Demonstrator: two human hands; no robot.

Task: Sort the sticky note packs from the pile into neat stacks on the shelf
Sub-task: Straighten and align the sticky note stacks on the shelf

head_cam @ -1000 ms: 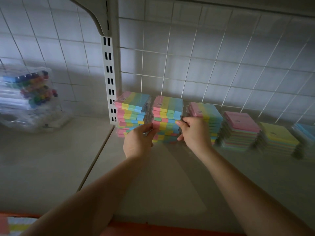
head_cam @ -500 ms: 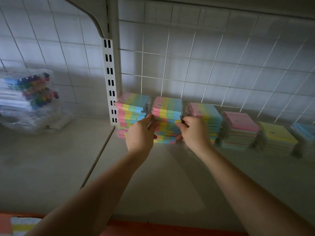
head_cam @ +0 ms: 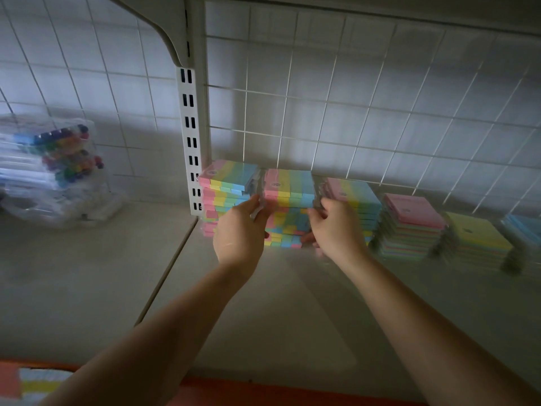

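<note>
The second stack [head_cam: 288, 206] of sticky note packs stands on the grey shelf [head_cam: 292, 303] near the wire grid back, between a rainbow stack [head_cam: 227, 194] beside the slotted upright [head_cam: 190, 142] and a third rainbow stack [head_cam: 352, 200]; its packs are striped pink, yellow, green and blue, and the lower ones sit unevenly. Both arms reach forward, and the left hand [head_cam: 238, 232] presses its curled fingers against the stack's left side. The right hand [head_cam: 336, 228] grips the right side with bent fingers, slightly blurred.
</note>
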